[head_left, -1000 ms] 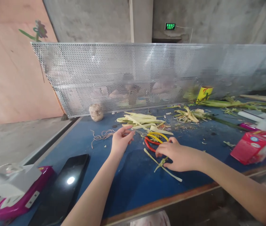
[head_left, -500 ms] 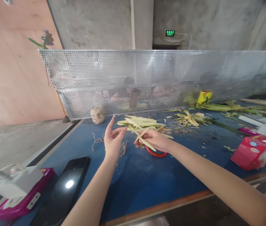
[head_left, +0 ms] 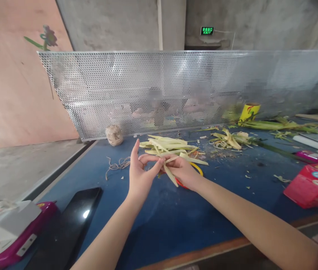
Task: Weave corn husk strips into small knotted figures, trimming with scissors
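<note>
Pale green leaf strips (head_left: 171,176) cross each other between my hands above the blue table. My right hand (head_left: 185,172) is closed round them, with one strip end pointing down toward me. At the crossing, my left hand (head_left: 142,170) pinches with thumb and forefinger while another finger points up. Just beyond lies a pile of similar leaf strips (head_left: 167,143). Under my right hand, a red and yellow looped handle (head_left: 198,168) shows in part; the rest of that tool is hidden. Thin brown cords (head_left: 116,165) lie left of my left hand.
A black phone (head_left: 66,225) and a purple power strip (head_left: 35,234) lie at left. Near the perforated metal screen (head_left: 105,93) stands a ball of twine (head_left: 114,135). Leaf scraps (head_left: 229,139), a yellow roll (head_left: 249,112) and a red packet (head_left: 311,185) are at right.
My left hand has come right and its thumb and forefinger have closed at the strips in my right hand. The view has tilted slightly down, and the handle's yellow loop now shows.
</note>
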Motion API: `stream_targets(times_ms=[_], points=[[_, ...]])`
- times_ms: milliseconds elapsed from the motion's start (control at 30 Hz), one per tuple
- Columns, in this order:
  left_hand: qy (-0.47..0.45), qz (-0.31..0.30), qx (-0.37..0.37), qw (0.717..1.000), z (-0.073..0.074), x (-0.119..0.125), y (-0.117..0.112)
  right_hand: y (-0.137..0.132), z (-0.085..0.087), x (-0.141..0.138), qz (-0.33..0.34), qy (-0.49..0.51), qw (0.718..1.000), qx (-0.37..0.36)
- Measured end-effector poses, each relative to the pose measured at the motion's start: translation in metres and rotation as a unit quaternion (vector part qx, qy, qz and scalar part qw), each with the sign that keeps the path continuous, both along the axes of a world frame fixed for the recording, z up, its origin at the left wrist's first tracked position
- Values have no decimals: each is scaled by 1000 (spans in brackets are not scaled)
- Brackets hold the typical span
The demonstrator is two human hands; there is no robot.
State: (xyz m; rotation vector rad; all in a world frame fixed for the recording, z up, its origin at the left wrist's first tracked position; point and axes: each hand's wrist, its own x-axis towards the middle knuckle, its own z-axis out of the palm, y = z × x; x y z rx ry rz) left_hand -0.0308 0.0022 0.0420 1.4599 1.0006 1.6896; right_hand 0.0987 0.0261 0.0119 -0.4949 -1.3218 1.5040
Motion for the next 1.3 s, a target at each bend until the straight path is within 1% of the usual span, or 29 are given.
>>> stream_targets(times_ms=[100,200,300,400,500,567,700,867,1033,1167,1300], points=[[30,32,29,999,-2,2,-2,-2,0,-2,5,-14,1000,12],[36,16,21,999,-2,3,-2,-5,1,-3,-15,-30,999,18],[67,5,42,997,0,2,-4,-6,2,-1,-23,-42,998,28],[112,13,72,991,2,0,-5,-7,3,0,-18,-46,998,28],[142,31,97,985,3,-2,-7,-7,2,0,-32,-37,999,18],[133,36,99,985,4,-3,-8,-6,1,0,-35,-35,999,14],[92,23,73,993,4,-3,-8,-7,1,0,-31,-38,999,16],[105,2,68,992,2,-3,-4,-7,3,-1,-32,-29,999,17],[105,-5,71,992,1,-4,-2,-6,0,-2,-24,-17,999,25],[97,7,54,994,3,-4,-2,-5,-1,-1,-20,-24,999,24],[92,-8,33,995,7,-7,-2,-6,0,1,-26,-38,998,37]])
